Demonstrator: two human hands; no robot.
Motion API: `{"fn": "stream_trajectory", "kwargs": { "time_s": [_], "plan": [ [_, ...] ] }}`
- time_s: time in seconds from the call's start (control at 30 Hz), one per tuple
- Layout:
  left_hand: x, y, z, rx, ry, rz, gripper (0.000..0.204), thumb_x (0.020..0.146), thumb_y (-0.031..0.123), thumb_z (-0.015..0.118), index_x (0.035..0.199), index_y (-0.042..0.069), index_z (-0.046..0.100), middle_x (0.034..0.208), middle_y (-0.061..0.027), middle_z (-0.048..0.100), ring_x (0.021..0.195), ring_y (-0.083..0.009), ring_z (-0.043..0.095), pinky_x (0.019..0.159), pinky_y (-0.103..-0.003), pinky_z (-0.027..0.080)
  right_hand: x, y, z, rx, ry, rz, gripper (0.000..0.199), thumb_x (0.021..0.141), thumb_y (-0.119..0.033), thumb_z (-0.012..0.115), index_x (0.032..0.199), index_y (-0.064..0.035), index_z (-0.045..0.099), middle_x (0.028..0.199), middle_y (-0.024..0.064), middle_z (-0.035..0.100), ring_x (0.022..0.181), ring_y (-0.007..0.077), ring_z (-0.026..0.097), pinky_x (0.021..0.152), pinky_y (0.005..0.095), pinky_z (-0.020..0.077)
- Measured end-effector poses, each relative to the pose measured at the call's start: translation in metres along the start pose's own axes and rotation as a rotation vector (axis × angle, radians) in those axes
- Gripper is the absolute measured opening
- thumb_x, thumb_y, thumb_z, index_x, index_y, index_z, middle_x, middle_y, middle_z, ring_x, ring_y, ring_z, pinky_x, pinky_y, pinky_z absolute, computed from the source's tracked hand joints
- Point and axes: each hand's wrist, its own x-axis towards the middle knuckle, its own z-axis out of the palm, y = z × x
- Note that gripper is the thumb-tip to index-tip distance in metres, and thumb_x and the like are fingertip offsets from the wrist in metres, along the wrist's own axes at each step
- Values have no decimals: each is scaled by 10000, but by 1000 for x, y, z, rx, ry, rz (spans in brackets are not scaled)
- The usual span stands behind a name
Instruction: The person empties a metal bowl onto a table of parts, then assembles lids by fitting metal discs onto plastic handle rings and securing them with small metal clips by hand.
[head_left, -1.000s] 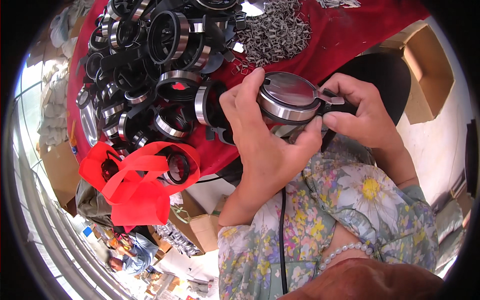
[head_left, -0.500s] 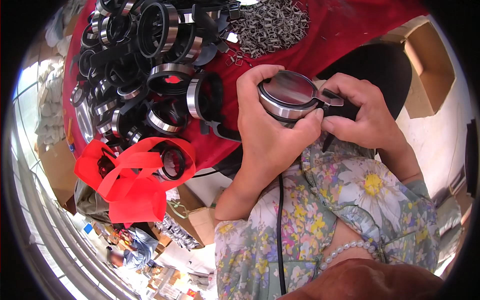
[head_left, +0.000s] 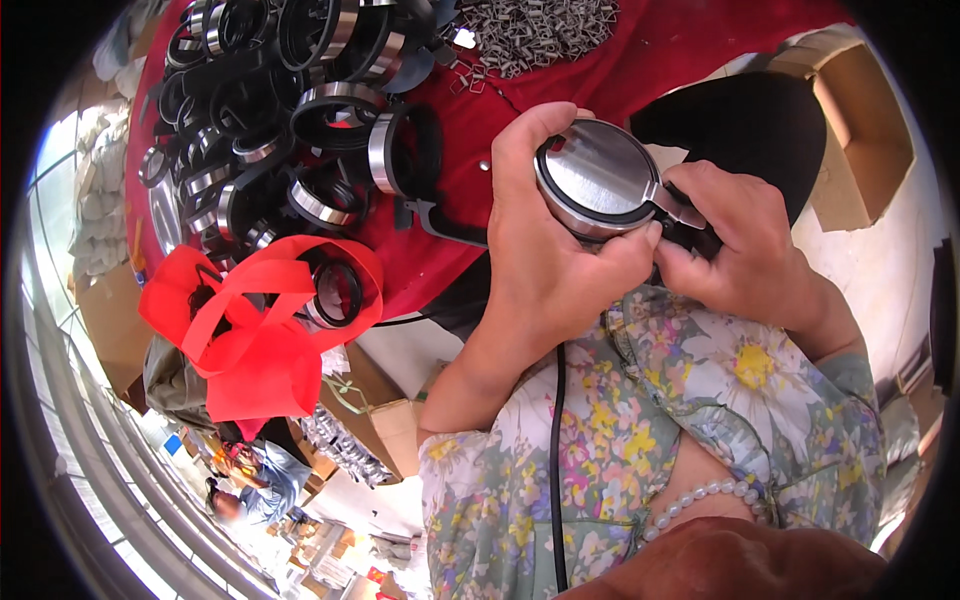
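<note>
Red table cloth (head_left: 640,60) behind, left hand (head_left: 555,250) wrapped around steel lid (head_left: 598,180), right hand (head_left: 745,250) pinching its black handle (head_left: 690,232) (partly hidden), ring pile (head_left: 290,130) well left.

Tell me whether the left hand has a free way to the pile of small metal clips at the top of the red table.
Probably not right now: the left hand is wrapped around the round metal lid, though nothing lies between it and the clips.

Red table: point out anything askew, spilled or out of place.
The black and steel rings lie in a loose tangle on the red table, and one ring sits at its near edge among red bag straps. The left hand and right hand grip a round steel lid.
</note>
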Motion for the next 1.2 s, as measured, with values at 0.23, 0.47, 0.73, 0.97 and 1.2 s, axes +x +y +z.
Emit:
{"fn": "stream_trajectory", "kwargs": {
  "time_s": [0.23,0.47,0.73,0.97,1.2],
  "plan": [
    [-6,-20,0,-65,14,20,792,646,52,765,1331,-30,377,1262,-168,524,1119,-217,567,965,-323,468,-8,0,4,-3,-32,75,414,674,-112,773,1023,-3,578,803,150,593,702,337,623,600,391,484],
    [8,-12,10,-146,81,70,822,698,14,771,1386,-23,322,1348,-185,452,1214,-245,510,1029,-364,426,2,-4,-13,346,-12,378,402,777,-172,756,1110,-13,597,934,81,609,830,154,611,738,307,491],
    [-8,-5,-19,-357,84,91,751,841,-8,633,1481,-8,239,1486,-212,312,1109,-323,623,915,-404,549,50,35,-83,472,191,591,341,789,-303,730,1024,-100,589,749,-61,509,562,22,407,474,207,326],
    [-14,6,-29,-290,102,43,631,870,19,634,1426,-43,342,1461,-205,390,1049,-300,658,862,-377,564,225,129,-215,439,823,184,236,893,-141,671,1040,25,593,626,-2,494,513,99,493,600,271,561],
    [-27,26,-38,-435,-131,452,655,940,226,609,1457,-38,306,1396,-254,480,1025,-401,650,879,-518,564,182,116,-119,522,646,280,284,951,-91,540,1193,55,524,957,150,689,523,85,503,546,286,547]
  ]
}}
